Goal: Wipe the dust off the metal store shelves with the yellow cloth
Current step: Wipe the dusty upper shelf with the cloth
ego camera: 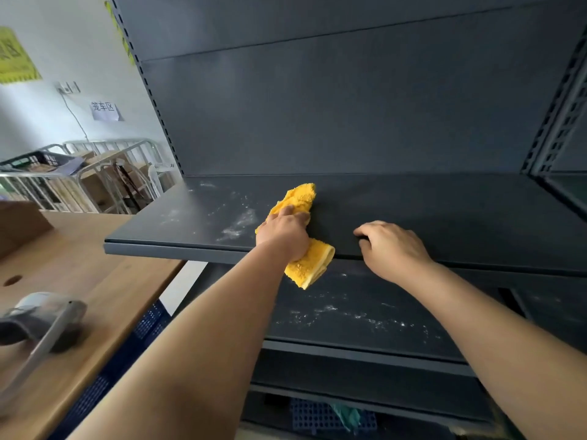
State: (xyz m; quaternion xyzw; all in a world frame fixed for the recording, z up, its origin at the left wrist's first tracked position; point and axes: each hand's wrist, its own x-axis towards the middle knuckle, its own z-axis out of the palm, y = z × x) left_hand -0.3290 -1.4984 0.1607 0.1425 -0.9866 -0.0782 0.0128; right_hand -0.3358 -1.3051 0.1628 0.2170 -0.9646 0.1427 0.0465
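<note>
A dark grey metal shelf [444, 214] runs across the middle of the head view. White dust [236, 225] lies on its left part. My left hand [282, 231] presses the yellow cloth [300, 196] onto the shelf near its front edge, just right of the dust; one end of the cloth hangs over the edge. My right hand [392, 247] rests flat on the shelf's front edge, to the right of the cloth, holding nothing. A lower shelf [365, 331] beneath also carries scattered white dust [352, 315].
A wooden table [95, 265] stands to the left, close to the shelf's end, with a grey device [41, 322] and a cardboard box [19, 223] on it. Metal roll cages [95, 179] stand by the far wall. Blue plastic crates [330, 417] sit near the floor.
</note>
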